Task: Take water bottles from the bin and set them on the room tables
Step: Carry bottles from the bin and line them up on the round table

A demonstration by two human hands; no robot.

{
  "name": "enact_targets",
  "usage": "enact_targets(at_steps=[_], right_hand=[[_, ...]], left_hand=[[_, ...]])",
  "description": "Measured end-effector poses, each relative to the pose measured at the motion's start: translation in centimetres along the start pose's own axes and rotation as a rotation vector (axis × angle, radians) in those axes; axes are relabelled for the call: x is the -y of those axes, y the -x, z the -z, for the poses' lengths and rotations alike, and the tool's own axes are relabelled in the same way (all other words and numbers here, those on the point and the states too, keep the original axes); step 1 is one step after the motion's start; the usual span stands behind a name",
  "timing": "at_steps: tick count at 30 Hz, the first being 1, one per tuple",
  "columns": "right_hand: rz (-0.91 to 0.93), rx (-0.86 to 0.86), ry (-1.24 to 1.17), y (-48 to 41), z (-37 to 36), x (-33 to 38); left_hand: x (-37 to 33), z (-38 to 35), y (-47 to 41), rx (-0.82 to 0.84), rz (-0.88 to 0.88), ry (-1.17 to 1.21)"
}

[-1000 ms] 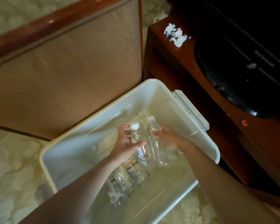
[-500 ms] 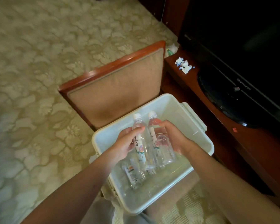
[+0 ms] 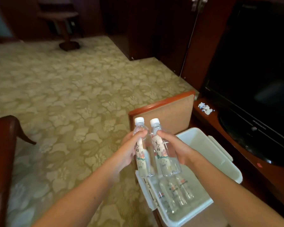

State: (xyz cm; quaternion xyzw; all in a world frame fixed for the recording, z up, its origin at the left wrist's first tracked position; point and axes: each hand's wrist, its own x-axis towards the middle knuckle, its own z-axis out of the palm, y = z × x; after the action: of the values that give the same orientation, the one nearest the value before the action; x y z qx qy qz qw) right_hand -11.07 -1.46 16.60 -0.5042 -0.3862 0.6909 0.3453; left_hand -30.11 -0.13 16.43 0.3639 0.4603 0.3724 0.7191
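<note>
I hold two clear water bottles with white caps and printed labels side by side, above the bin's near-left corner. My left hand grips the left bottle around its upper body. My right hand grips the right bottle the same way. Below them the white plastic bin rests on a chair seat, with three more bottles lying on its bottom. A small round wooden table stands far across the room at the upper left.
The chair's wooden-framed back rises behind the bin. A dark TV sits on a wooden stand at the right, with crumpled wrappers on it. A red-brown armchair arm is at the left. Patterned carpet fills the middle.
Both hands have lifted the two bottles up out of the bin. My view has risen from the bin to take in the room and the far table.
</note>
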Motion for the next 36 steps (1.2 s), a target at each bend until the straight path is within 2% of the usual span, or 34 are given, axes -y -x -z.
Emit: enact_targets(at_steps=[5, 10, 15, 18, 23, 29, 36], right_hand=[[0.071, 0.095, -0.053, 0.2, -9.7, 1.0], [0.067, 0.221, 0.024, 0.1, -19.8, 1.8], [0.059, 0.322, -0.021, -0.1, -29.2, 2.3], [0.108, 0.388, 0.067, -0.9, -33.5, 2.7], [0.100, 0.460, 0.092, -2.4, -39.0, 2.9], [0.061, 0.506, 0.077, -5.2, -44.0, 3.3], [0.039, 0.511, 0.048, -10.2, -46.2, 4.7]], left_hand=[[-3.7, 6.9, 6.5, -0.122, -0.105, 0.095], [-6.6, 14.3, 13.1, -0.202, -0.200, 0.191], [-8.7, 20.7, 19.2, -0.293, -0.261, 0.223], [-9.5, 24.4, 22.1, -0.325, -0.305, 0.277], [-10.5, 29.0, 25.7, -0.350, -0.327, 0.361], [-11.5, 32.8, 27.2, -0.494, -0.378, 0.328], [-13.4, 36.6, 24.3, -0.476, -0.341, 0.364]])
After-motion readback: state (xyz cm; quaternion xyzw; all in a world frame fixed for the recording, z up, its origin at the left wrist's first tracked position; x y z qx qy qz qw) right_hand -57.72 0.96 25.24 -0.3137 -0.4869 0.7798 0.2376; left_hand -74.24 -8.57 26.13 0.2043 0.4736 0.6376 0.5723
